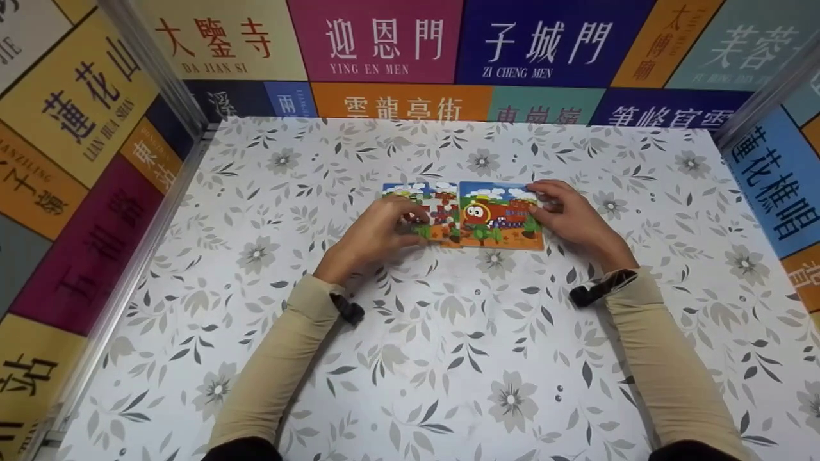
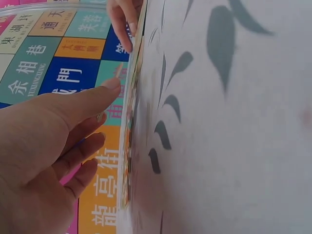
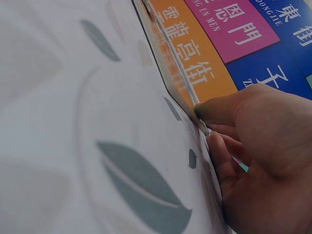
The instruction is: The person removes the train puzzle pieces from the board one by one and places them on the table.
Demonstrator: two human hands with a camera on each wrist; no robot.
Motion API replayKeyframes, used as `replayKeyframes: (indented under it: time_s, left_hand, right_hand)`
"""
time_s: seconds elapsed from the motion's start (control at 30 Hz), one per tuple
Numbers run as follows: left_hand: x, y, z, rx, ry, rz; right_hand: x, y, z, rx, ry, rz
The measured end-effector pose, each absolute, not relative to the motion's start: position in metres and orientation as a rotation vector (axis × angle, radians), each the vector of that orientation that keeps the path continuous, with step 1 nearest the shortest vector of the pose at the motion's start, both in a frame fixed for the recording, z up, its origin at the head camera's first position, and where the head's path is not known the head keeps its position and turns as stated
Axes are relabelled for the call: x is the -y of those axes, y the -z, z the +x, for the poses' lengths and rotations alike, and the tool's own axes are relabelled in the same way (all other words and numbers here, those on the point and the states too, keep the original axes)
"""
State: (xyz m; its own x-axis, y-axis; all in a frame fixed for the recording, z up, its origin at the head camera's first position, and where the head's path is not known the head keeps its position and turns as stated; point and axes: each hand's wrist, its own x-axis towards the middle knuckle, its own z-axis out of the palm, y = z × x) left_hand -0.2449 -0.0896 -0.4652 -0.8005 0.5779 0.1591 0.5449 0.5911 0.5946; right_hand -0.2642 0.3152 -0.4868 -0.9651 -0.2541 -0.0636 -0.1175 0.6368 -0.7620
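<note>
Two bright cartoon train pictures lie side by side on the table. My right hand [image 1: 567, 214] pinches the right edge of the right picture card [image 1: 493, 218], thumb on top. In the right wrist view, the thumb and fingertips of that hand [image 3: 268, 141] meet at the card's corner [image 3: 187, 100]. Over the left picture [image 1: 451, 240], which looks like a jigsaw of a similar scene, my left hand [image 1: 381, 230] hovers and covers its left part. Its fingers are loosely bent, with thumb and fingers apart. In the left wrist view, nothing clearly shows in that hand [image 2: 44, 141].
The table [image 1: 435, 358] has a white cover with grey flowers and leaves. Colourful panels [image 1: 384, 41] with large characters stand at the back and along both sides. A dark wrist strap [image 1: 349, 310] sits on each beige sleeve [image 1: 269, 371].
</note>
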Motion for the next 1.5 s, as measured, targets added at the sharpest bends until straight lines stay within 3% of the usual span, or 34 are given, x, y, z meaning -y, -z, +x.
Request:
replayKeyframes:
  time_s: [0.97, 1.5]
  left_hand:
    - [0.099, 0.468, -0.246, -2.719, -0.875, 0.989]
    - [0.032, 0.466, -0.243, -2.698, -0.824, 1.219]
  right_hand:
    - [-0.316, 0.489, -0.268, -2.694, 1.226, -0.312]
    - [-0.316, 0.489, -0.268, -2.675, 1.234, -0.249]
